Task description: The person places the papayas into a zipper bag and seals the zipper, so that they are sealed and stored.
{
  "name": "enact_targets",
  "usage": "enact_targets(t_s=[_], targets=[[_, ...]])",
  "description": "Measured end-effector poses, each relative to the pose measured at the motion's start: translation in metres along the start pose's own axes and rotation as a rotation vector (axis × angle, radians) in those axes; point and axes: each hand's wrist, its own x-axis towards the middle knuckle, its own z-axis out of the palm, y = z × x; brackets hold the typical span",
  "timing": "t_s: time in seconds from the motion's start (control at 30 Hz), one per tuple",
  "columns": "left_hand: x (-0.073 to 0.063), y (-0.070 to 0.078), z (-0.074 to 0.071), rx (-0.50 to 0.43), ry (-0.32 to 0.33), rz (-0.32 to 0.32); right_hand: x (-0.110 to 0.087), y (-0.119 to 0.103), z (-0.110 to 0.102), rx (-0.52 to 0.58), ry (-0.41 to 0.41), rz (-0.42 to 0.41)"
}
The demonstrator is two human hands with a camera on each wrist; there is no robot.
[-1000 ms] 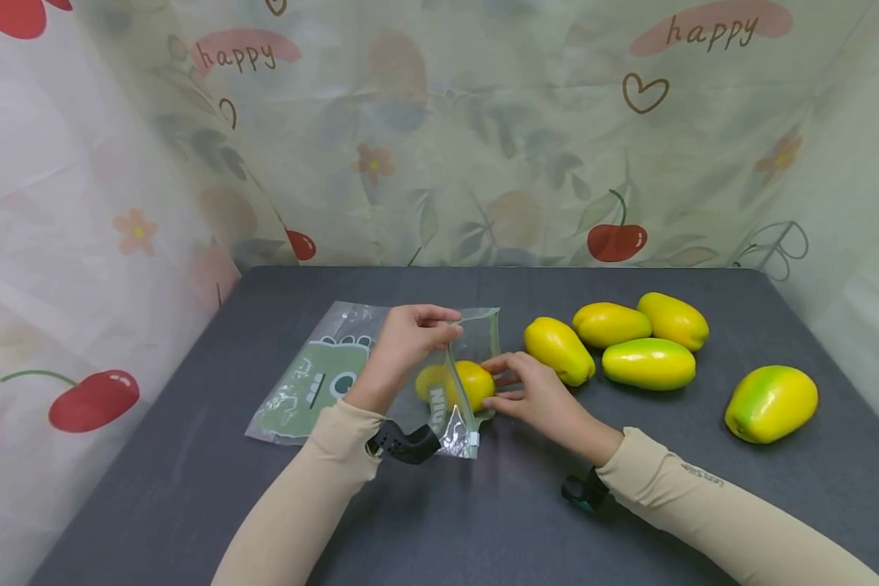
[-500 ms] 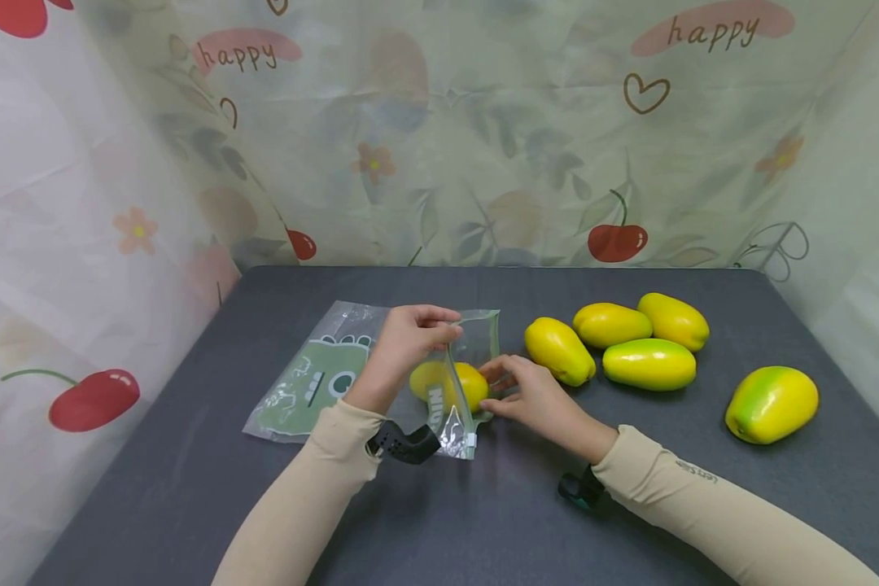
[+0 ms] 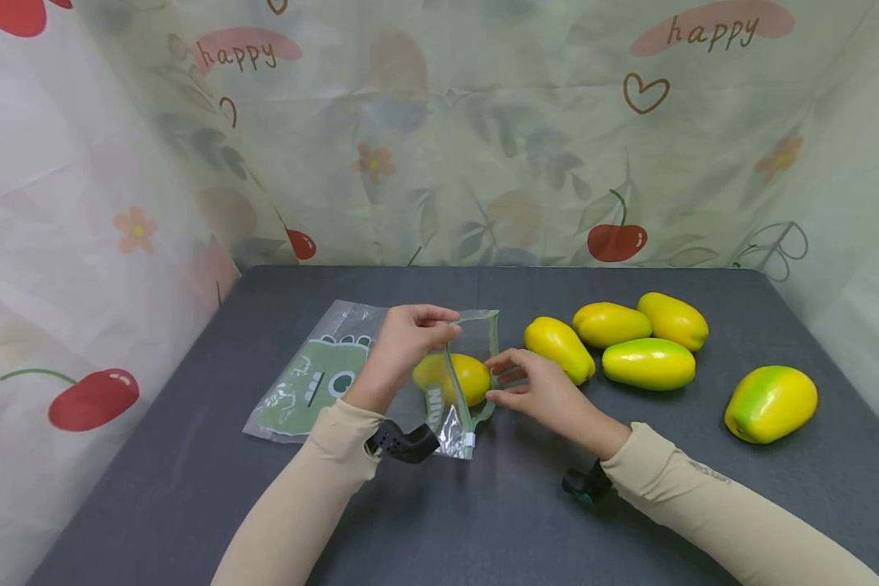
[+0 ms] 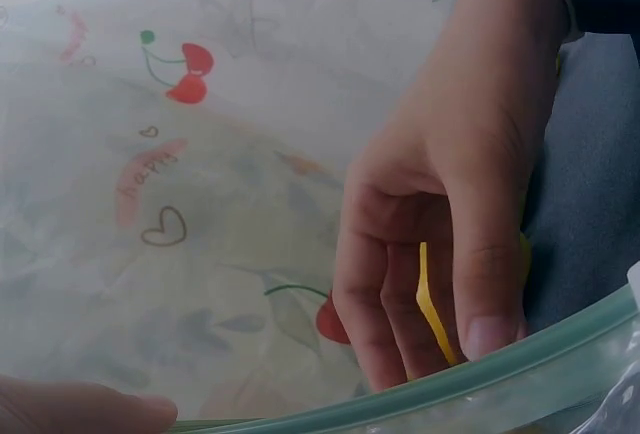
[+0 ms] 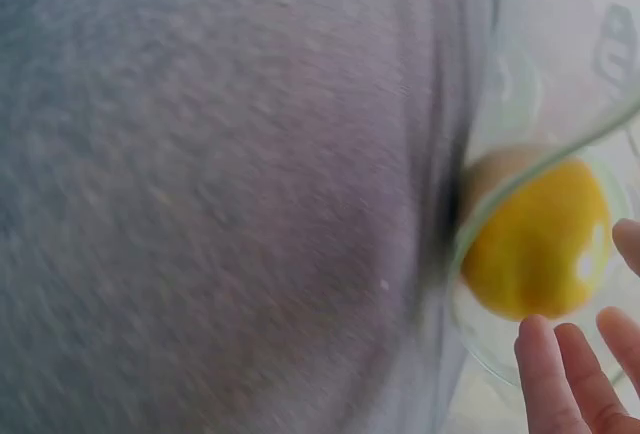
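My left hand (image 3: 413, 342) pinches the upper rim of a clear zip bag (image 3: 333, 382) with a green cartoon print, holding its mouth open toward the right. Inside the mouth lies a yellow mango (image 3: 472, 378), partly seen through the plastic. My right hand (image 3: 531, 387) is at the opening, its fingers loosely bent and spread by the mango's near end. In the right wrist view those fingertips (image 5: 537, 329) are right at the mango (image 5: 540, 244), not wrapped round it. The bag's green zip edge (image 4: 470, 379) crosses the left wrist view below the right hand (image 4: 450, 184).
Several more mangoes lie to the right: a cluster with a greenish one (image 3: 648, 364) in front, and a lone mango (image 3: 771, 404) farther right. A white slider (image 3: 470, 440) sits at the zip's near end. Patterned curtains (image 3: 439, 163) surround the dark table (image 3: 154, 505).
The mango in the bag's mouth has shifted slightly left and away from me. My right hand went a little left with it, then drew back slightly right. The left hand stays put.
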Motion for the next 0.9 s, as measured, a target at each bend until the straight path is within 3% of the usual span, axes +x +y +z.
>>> enact_targets(t_s=[0.3, 0.57, 0.9], targets=[[0.002, 0.000, 0.000, 0.005, 0.004, -0.008, -0.002, -0.005, -0.026, 0.022, 0.102, 0.036], [0.002, 0.000, 0.000, -0.009, 0.001, -0.003, -0.010, -0.005, -0.051, 0.093, 0.161, 0.006], [0.002, -0.002, 0.002, -0.011, 0.006, 0.001, -0.017, 0.010, -0.068, 0.045, 0.284, -0.046]])
